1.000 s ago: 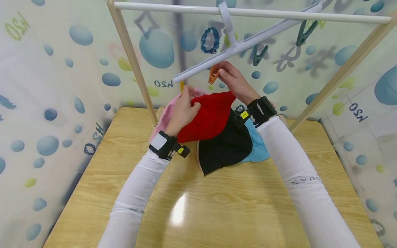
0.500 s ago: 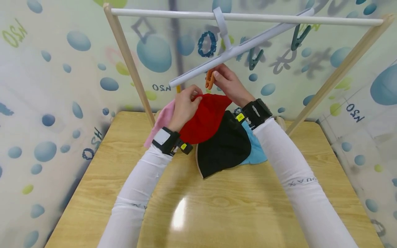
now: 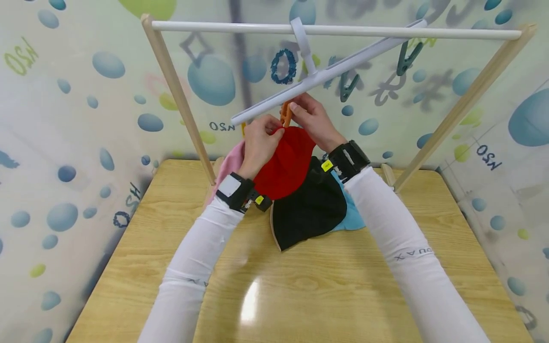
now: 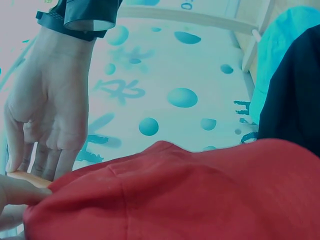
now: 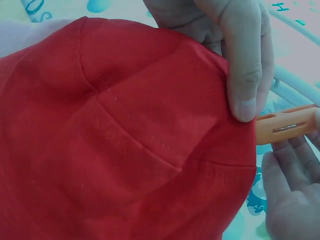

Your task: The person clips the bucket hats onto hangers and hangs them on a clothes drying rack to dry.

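My left hand (image 3: 260, 143) pinches the top edge of a red fabric cap (image 3: 283, 169), which hangs below it. With my right hand (image 3: 315, 120) I hold an orange clothespin (image 3: 285, 114) under the white hanger (image 3: 326, 75). In the right wrist view the tip of the clothespin (image 5: 286, 127) meets the cap's edge beside my left thumb; whether it bites the cloth is hidden. Left of my left hand, a yellow clothespin (image 3: 243, 128) shows at the hanger's low end, just above a pink fabric piece (image 3: 229, 166).
The tilted hanger hooks over a white rod (image 3: 214, 26) between wooden posts (image 3: 180, 102). Two green clothespins (image 3: 349, 88) hang from its higher right side. A black fabric piece (image 3: 309, 209) overlaps a light blue one (image 3: 352, 216), above the wooden table (image 3: 309, 286).
My right hand has brought the orange clothespin down and left to the red cap's top edge. My left hand has shifted slightly right, toward it, still pinching the cap.
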`<state>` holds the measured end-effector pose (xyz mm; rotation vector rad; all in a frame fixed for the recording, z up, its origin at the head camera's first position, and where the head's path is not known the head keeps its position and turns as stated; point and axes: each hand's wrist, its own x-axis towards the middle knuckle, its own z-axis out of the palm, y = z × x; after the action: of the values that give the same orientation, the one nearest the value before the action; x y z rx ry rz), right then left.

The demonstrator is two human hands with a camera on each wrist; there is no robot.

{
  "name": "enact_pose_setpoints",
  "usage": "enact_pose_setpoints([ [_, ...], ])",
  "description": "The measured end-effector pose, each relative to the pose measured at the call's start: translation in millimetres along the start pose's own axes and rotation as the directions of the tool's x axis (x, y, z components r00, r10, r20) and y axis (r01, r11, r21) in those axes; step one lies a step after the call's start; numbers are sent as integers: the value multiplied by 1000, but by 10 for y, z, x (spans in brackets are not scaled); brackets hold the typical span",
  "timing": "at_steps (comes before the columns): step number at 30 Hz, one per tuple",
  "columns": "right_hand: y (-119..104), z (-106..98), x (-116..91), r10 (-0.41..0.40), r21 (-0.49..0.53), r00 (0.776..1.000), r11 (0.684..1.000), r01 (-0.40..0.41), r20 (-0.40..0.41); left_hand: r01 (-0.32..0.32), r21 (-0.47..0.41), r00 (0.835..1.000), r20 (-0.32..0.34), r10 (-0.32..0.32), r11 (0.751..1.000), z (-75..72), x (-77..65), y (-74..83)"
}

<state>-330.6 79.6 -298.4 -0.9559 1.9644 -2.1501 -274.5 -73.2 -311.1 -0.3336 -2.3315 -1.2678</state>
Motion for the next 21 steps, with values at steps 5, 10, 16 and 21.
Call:
enact_pose_setpoints([
  [5,-5,6,4,1,-31,999,1000,-2,-32,-10,-4,999,-37,10,1000,35,-4,4],
  [10,-8,17,3,8,-30,998,999,-10,-61,-22,15,999,-48,22,1000,58,9,-15],
  [16,-14,46,-2,23,-34,996,999,-26,-83,-30,46,996,-86,33,998,35,59,9],
  [21,-2,58,-18,35,-52,995,998,-41,-97,-30,5,993,-118,30,1000,38,56,36],
])
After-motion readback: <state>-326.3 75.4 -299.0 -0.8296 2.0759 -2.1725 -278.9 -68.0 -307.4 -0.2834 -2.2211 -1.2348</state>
